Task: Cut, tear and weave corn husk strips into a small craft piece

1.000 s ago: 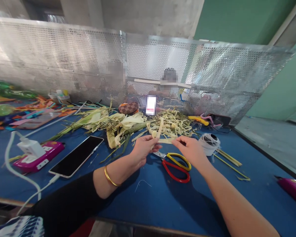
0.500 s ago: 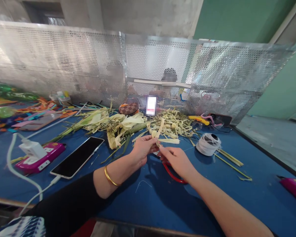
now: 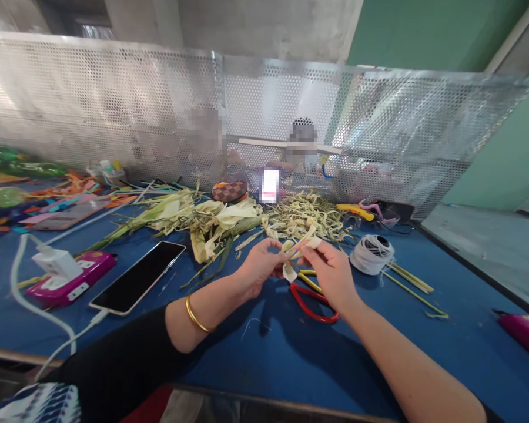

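My left hand (image 3: 260, 265) and my right hand (image 3: 330, 271) meet above the blue table (image 3: 264, 352), both pinching a pale strip of corn husk (image 3: 296, 251) that is bent between the fingertips. A gold bangle sits on my left wrist. Under my right hand lie scissors (image 3: 314, 296) with red and yellow handles. A spool of white thread (image 3: 372, 254) stands just right of my right hand.
Heaps of corn husks (image 3: 211, 220) and cut strips (image 3: 308, 216) lie behind my hands. A black phone (image 3: 137, 277), a pink power bank with white charger (image 3: 66, 271) and a cable lie left. A perforated metal screen (image 3: 158, 117) backs the table; people sit behind it.
My right hand moved in from the right, dipped low, then rose to meet the left. The husk strip went from stretched flat to folded between both hands.
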### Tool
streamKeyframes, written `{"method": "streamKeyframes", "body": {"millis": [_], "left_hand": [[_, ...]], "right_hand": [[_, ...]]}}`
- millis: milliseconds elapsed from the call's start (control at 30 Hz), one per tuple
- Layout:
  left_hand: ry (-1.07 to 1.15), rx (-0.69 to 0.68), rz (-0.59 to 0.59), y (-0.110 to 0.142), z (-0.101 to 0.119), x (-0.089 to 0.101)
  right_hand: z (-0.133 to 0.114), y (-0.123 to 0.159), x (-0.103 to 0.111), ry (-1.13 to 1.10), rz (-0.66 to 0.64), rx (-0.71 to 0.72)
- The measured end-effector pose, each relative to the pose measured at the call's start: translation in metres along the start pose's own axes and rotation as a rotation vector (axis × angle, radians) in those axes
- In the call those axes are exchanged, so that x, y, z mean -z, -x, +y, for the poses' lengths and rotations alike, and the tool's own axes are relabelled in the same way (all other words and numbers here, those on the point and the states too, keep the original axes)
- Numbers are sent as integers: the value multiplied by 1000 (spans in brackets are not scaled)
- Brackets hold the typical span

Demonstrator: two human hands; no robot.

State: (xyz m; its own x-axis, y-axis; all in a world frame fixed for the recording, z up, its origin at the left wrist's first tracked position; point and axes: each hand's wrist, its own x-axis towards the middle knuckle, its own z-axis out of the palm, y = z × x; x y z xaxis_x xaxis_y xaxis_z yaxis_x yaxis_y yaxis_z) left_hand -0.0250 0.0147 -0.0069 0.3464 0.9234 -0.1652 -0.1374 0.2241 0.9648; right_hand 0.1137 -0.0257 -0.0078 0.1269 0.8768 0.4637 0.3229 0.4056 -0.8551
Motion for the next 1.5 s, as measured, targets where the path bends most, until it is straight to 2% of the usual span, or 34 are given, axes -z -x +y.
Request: {"method": "streamKeyframes", "body": {"millis": [167,433,567,833,967,1067,1300,1500], "left_hand": [[-80,13,-54,1,-4,-1],[-24,148,-79,1,0,0],[-26,170,-106,2,1,0],[-120,150,-63,2,1,-2],[-184,132,-71,3,0,-4],[-199,114,-56,5,2,-5],[-205,79,-85,7,3,-6],[-180,44,-69,4,-1,-4]], "right_hand": [[4,-3,2,-31,-72,-82],[14,-8,3,-20,-122,-247],[13,-8,5,31,-138,-252],[10,-7,7,145,-186,-270],[9,-7,8,249,-206,-216],[6,-7,7,203,-182,-222],[2,-4,0,-111,-72,-488],[4,-2,-5,-214,40,-526]]}}
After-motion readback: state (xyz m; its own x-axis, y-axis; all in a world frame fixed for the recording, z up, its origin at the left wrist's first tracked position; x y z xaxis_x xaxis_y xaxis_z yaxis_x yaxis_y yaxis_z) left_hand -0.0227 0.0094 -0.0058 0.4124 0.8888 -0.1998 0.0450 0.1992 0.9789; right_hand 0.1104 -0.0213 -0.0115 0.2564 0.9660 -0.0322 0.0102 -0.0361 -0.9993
